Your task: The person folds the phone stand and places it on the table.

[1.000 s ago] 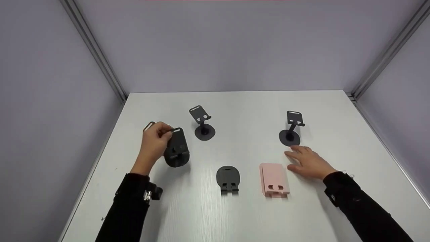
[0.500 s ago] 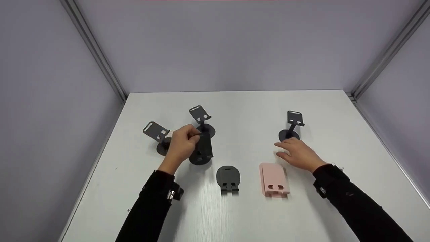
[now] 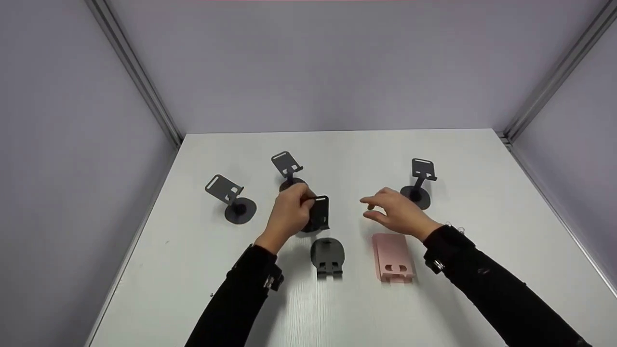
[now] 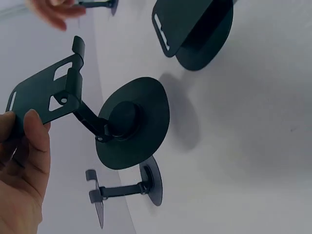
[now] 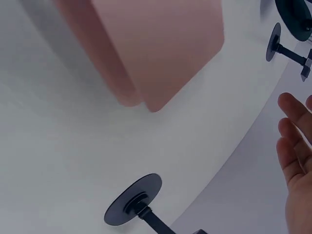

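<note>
My left hand (image 3: 289, 212) pinches a black phone stand (image 3: 320, 213) by the top of its slotted plate. In the left wrist view its round base (image 4: 139, 122) hangs over the white table, its shadow off to one side. Just in front of it lies a folded dark grey phone stand (image 3: 328, 255). Over the table behind a folded pink phone stand (image 3: 394, 255) is my right hand (image 3: 397, 212), fingers loosely bent and holding nothing. The right wrist view has the pink stand's flat plate (image 5: 161, 44) up close, with the right fingers (image 5: 295, 129) at the far side.
Three dark phone stands stand unfolded: one at left (image 3: 224, 189), one behind the left hand (image 3: 285, 164) with its base partly hidden, and one at back right (image 3: 423, 168). Grey-lilac walls (image 3: 337, 67) enclose the white table (image 3: 168, 289) at the back and sides.
My left hand has carried the black phone stand rightward, uncovering the left unfolded stand. My right hand has moved left, away from the back right stand.
</note>
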### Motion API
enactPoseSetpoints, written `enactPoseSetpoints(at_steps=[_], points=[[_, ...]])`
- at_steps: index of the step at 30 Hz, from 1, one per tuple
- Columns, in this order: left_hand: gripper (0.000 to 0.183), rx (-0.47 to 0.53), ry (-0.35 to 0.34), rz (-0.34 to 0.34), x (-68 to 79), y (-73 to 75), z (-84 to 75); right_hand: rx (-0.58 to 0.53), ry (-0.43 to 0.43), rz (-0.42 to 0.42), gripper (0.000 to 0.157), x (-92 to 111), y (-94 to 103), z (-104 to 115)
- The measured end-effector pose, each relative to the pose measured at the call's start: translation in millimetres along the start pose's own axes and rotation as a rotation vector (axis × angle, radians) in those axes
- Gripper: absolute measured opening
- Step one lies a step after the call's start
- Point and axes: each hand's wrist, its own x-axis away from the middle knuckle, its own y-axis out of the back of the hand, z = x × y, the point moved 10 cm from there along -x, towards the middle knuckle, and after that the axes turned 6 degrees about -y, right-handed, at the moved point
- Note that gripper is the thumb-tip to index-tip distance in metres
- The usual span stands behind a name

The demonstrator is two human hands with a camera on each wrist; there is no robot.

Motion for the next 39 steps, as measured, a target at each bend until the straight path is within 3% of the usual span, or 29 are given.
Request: enactPoseSetpoints(at_steps=[5,10,15,20,30,39], points=[[0.01,-0.071,-0.089,-0.006,-0.8,-11.3,-13.4,-0.051,0.043,-0.028,0.028,-11,3.8,17],[0.012,-0.117,-0.13,-0.009,0.0,-19.1,-22.3,-0.1,0.087,-0.061,0.025,-19,7.1,32],[0.011,-0.135,-0.189,-0.03,2.0,-23.8,-30.6,-0.131,0.145,-0.108,0.019,-22,9.4,45],[0.013,-0.132,-0.239,-0.052,4.0,-26.3,-37.7,-0.154,0.143,-0.133,0.012,-23,9.9,47],[0.012,-0.124,-0.293,-0.028,7.1,-36.0,-46.8,-0.146,0.133,-0.145,0.007,-24,6.5,51],[0.007,-0.04,-0.299,-0.002,9.0,-35.3,-42.9,-0.106,0.183,-0.194,0.012,-21,10.0,56]])
